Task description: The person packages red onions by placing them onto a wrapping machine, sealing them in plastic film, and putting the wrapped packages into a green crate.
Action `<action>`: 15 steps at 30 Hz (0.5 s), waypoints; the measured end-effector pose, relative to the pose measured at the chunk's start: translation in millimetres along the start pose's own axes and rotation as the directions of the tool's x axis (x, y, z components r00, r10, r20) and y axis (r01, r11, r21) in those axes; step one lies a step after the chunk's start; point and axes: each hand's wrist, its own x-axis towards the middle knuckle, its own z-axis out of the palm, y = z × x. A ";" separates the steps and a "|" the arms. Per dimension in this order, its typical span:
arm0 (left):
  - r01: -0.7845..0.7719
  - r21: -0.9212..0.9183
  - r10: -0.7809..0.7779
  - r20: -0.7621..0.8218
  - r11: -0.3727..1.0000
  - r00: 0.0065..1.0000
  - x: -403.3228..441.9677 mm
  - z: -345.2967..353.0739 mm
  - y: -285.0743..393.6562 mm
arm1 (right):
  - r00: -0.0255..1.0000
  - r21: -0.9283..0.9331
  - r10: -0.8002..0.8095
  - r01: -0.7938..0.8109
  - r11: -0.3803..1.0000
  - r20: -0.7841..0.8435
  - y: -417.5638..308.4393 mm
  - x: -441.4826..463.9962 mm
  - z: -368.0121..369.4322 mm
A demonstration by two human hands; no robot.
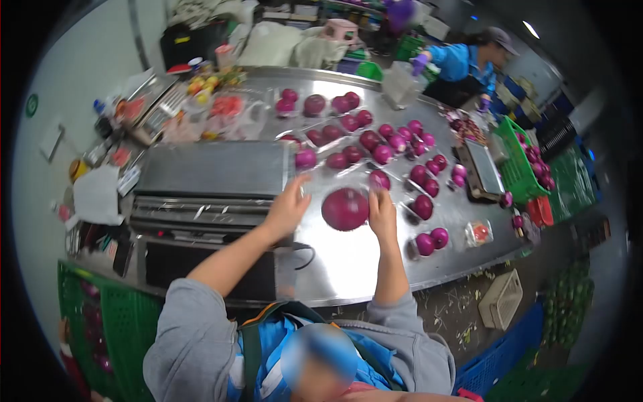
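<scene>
A large, round purple-red vegetable, seemingly a red onion [345, 209], shows between my two hands, much bigger in view than the others. My right hand [383, 216] is closed at its right edge, with the thumb against it. To the left, my left hand [289, 209] is apart from it, fingers spread and slightly blurred, beside the wrapping machine [214, 167]. Just beyond my right hand sits a smaller red onion [380, 179]. Another red onion [305, 159] lies past my left fingertips.
Several film-wrapped packs of red onions [345, 157] cover the steel table [335, 275]. A scale [483, 171] and a green crate [519, 167] of onions stand right. A co-worker [469, 67] in blue with purple gloves is at the far right. Fruit [201, 87] lies back left.
</scene>
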 end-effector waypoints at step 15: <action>0.061 0.299 0.007 -0.222 0.952 0.975 13.8 -299.1 -210.5 | 0.905 0.097 0.166 -0.220 0.971 0.391 -148.7 27.2 338.3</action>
